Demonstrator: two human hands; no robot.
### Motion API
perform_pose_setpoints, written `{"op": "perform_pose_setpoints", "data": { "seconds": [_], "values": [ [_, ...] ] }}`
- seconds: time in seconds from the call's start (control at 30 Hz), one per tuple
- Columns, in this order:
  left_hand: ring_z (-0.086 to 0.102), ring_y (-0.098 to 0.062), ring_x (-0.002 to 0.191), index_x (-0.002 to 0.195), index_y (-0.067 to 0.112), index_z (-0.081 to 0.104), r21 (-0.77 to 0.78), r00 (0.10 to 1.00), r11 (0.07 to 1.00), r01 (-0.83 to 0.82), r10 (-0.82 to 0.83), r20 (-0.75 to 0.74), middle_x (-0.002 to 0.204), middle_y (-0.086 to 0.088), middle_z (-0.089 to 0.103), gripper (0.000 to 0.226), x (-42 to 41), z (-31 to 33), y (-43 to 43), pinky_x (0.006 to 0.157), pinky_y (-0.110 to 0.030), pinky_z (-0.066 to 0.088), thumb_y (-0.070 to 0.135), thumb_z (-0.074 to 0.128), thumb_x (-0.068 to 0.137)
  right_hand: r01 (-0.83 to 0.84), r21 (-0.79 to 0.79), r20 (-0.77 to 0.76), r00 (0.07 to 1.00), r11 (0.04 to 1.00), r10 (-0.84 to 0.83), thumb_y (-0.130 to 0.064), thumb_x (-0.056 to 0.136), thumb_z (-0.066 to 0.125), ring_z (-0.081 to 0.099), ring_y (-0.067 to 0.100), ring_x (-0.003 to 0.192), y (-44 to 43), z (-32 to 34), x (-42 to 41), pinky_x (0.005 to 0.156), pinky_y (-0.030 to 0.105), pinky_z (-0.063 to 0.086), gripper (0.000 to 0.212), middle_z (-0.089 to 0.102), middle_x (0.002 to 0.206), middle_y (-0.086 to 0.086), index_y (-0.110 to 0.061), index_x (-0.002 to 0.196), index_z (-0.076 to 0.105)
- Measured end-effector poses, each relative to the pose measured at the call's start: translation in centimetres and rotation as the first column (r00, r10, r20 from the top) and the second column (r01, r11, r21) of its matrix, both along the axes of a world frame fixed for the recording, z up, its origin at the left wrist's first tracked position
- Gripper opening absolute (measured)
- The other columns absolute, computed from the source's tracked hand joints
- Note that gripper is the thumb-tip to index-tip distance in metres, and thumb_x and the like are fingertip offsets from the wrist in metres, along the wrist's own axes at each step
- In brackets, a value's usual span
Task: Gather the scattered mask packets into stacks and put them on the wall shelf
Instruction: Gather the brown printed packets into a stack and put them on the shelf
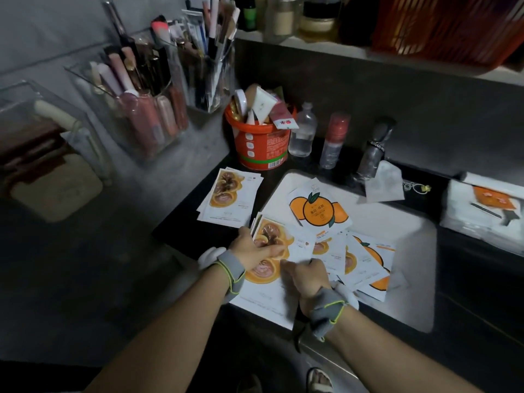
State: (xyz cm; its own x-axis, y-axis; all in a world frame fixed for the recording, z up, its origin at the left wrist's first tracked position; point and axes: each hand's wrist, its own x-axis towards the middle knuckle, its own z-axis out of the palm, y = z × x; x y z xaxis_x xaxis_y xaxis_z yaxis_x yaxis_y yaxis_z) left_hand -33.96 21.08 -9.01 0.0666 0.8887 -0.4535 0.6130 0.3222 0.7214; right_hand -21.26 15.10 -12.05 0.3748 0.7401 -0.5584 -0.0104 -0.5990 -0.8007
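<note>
White mask packets with orange fruit prints lie scattered over a white sink [397,222]. My left hand [252,251] grips a small bunch of packets [272,234], thumb under and fingers on top. My right hand [306,275] presses its fingers on a packet [263,296] lying at the sink's front edge. One neat pile of packets [229,198] rests on the dark counter to the left. An orange-print packet [317,211] and several overlapping ones [365,259] lie further right in the sink. The wall shelf [368,52] runs above the counter at the back.
An orange tub [261,146] full of sachets stands behind the pile, with a clear bottle [302,134], a pump bottle [333,140] and the tap [374,151] beside it. Clear wall organisers [147,109] hold cosmetics at left. Jars and an orange basket [442,26] occupy the shelf. Folded white tissue pack [485,211] at right.
</note>
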Motion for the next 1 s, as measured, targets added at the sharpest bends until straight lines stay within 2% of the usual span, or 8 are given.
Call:
{"op": "perform_pose_setpoints", "data": {
  "seconds": [0.1,0.27,0.4,0.53,0.73,0.87,0.93,1.0],
  "values": [
    [0.054,-0.020,0.101,0.122,0.006,0.036,0.099,0.989,0.994,-0.042,0.027,0.146,0.110,-0.002,0.054,0.070,-0.2,0.4,0.1,0.085,-0.027,0.045,0.030,0.079,0.072,0.044,0.111,-0.061,0.997,0.993,-0.037,-0.044,0.054,0.077,0.063,0.028,0.078,0.8,0.3,-0.4,0.064,0.037,0.053,0.077,0.065,0.094,0.014,-0.004,0.114,0.050],
    [0.056,-0.017,0.097,0.112,0.014,0.038,0.270,0.945,0.959,-0.086,-0.007,0.326,0.100,0.002,0.056,0.058,-0.6,2.3,1.3,0.083,-0.025,0.042,0.016,0.079,0.072,-0.016,0.326,-0.133,0.989,0.945,0.062,-0.013,0.080,0.071,0.052,0.010,0.047,2.1,2.9,-0.3,0.049,0.022,0.042,0.025,0.057,0.056,-0.006,-0.010,0.085,0.048],
    [0.056,-0.015,0.105,0.118,0.020,0.035,0.417,0.929,0.906,-0.079,-0.085,0.360,0.109,0.005,0.057,0.066,-1.6,3.6,2.4,0.093,-0.027,0.043,0.017,0.081,0.070,-0.073,0.481,-0.044,0.993,0.874,0.107,-0.016,0.079,0.072,0.066,0.011,0.098,2.8,5.0,-0.6,0.084,0.030,0.051,0.044,0.069,0.106,-0.001,-0.015,0.118,0.050],
    [0.056,-0.013,0.108,0.128,0.015,0.034,0.464,0.926,0.879,-0.108,-0.080,0.368,0.115,0.002,0.056,0.069,-3.4,3.7,2.4,0.096,-0.025,0.042,0.012,0.077,0.074,-0.149,0.588,0.078,0.989,0.795,0.128,-0.004,0.086,0.064,0.054,-0.020,0.072,3.0,5.4,-1.9,0.069,0.003,0.043,0.036,0.055,0.086,-0.013,-0.014,0.115,0.045],
    [0.061,0.014,0.082,0.107,0.025,0.039,0.472,0.904,0.852,-0.227,0.005,0.427,0.098,0.012,0.060,0.052,-6.4,3.1,2.4,0.075,-0.005,0.048,0.000,0.073,0.076,-0.248,0.657,0.147,0.968,0.712,0.202,-0.002,0.087,0.063,0.056,-0.015,0.097,4.9,4.8,-4.5,0.086,0.008,0.045,0.038,0.059,0.108,-0.010,-0.024,0.111,0.044],
    [0.063,-0.008,0.098,0.105,0.027,0.039,0.476,0.902,0.839,-0.262,0.038,0.430,0.107,0.001,0.060,0.055,-7.7,3.3,3.1,0.091,-0.024,0.050,0.011,0.079,0.071,-0.287,0.670,0.172,0.957,0.685,0.232,-0.021,0.083,0.062,0.057,-0.004,0.104,6.1,4.6,-5.5,0.093,0.020,0.047,0.038,0.059,0.110,-0.012,-0.021,0.116,0.043],
    [0.060,-0.017,0.107,0.104,0.032,0.038,0.458,0.921,0.859,-0.231,0.041,0.387,0.116,-0.005,0.058,0.057,-8.3,2.4,2.9,0.096,-0.032,0.047,0.032,0.078,0.063,-0.345,0.632,0.214,0.938,0.693,0.272,-0.026,0.083,0.062,0.055,-0.010,0.103,6.2,3.6,-5.5,0.093,0.023,0.047,0.041,0.057,0.109,-0.016,-0.020,0.118,0.041],
    [0.057,-0.017,0.111,0.112,0.028,0.033,0.411,0.933,0.887,-0.211,0.057,0.355,0.120,-0.005,0.055,0.069,-8.5,1.3,2.1,0.099,-0.032,0.045,0.035,0.079,0.061,-0.434,0.578,0.273,0.901,0.691,0.337,-0.023,0.085,0.065,0.054,-0.017,0.098,5.9,2.2,-5.4,0.089,0.025,0.046,0.043,0.055,0.107,-0.020,-0.019,0.118,0.038]
  ]
}}
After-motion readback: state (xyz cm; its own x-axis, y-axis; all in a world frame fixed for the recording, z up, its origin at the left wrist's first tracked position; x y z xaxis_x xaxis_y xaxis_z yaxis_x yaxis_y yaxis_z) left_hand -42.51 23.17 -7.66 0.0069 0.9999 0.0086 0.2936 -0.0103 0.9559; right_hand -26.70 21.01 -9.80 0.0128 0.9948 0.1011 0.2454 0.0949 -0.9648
